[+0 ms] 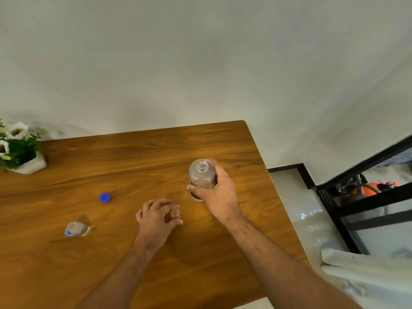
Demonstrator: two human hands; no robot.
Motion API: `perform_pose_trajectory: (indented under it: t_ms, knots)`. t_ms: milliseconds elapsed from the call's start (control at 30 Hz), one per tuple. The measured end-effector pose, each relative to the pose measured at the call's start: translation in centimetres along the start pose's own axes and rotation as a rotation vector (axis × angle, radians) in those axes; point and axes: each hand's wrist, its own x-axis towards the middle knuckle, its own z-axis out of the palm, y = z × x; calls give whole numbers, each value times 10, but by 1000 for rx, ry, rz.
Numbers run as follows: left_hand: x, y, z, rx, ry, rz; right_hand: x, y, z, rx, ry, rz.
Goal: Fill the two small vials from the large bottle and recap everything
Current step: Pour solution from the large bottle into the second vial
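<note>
**Steadying the Open Vial Before the Pour**

On the table [133, 157], the right hand [217, 195] gripped the uncapped large bottle [201, 175] upright, right of centre. The left hand [156, 219] pinched the open vial [175, 214] just near-left of it. Best to tip slowly, neck directly over the vial's mouth. A capped vial [77, 229] lay far left.

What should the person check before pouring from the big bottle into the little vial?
1. Large bottle uncapped: ok, mouth open.
2. Right hand grips the bottle firmly: ok.
3. Left hand steadies the small vial: ok, fingers around it.
4. Vial uncapped and upright: ok.
5. Bottle mouth above the vial: not ok, bottle stands apart.
6. Second vial ready: not ok, lying capped on the table.
</note>
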Motion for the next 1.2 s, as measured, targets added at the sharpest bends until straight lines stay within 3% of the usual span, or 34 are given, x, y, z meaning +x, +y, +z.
perform_pose_trajectory:
  t_ms: [100, 333, 467, 700, 1000, 1200]
  knots:
    - [2, 9, -8, -77, 34, 3, -1, -3, -3, -20, -23, -16]
    - [-8, 48, -89, -763, 140, -93, -10, -45, -9, -73, -71, -129]
    - [-17, 53, -144, -725, 97, 79, -17, -82, -6, -120, -104, -229]
    - [-37, 55, -208, -838, 49, 161, -28, -142, 7, -169, -172, -372]
    - [-45, 50, -230, -898, 99, 285, -36, -182, 11, -298, -292, -452]
    - [-43, 33, -231, -793, 133, 342, -38, -195, 15, -392, -320, -472]
